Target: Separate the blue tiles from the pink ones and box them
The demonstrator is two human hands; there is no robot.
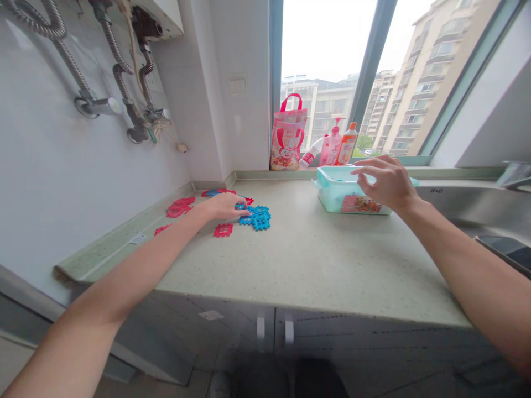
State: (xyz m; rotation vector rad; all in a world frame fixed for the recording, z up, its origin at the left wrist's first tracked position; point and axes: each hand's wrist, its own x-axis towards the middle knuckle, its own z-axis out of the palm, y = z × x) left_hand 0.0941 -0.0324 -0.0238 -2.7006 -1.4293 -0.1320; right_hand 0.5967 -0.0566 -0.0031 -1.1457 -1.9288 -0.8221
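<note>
Grey daylight from a window (323, 44) falls across a speckled kitchen countertop (307, 260), where a person reaches out with both bare hands. At left, the left hand (226, 205) bends down over a cluster of blue plastic pieces (260, 218), its thumb and fingertips set narrowly apart. Blue shows between them, though whether a piece is actually gripped cannot be told. One red piece (224, 230) lies flat on the counter just beside the cluster, on the near side of the hand. More red pieces (180, 207) lie heaped toward the wall, and others, red and blue, show partly behind the hand.

At right, the right hand (385, 179) is raised at a pale green plastic box (332, 193), fingers loosely curved and thumb well apart in a wide, unfilled grip. Whether it touches the box is unclear. Blue bits show inside the box, which bears a picture label on its front and stands near a steel sink (448, 199). Behind, at the window, stand a pink bag (288, 138), a pink pump bottle (332, 146) and an orange-capped bottle (347, 145). Metal hoses (120, 66) hang along the left wall.
</note>
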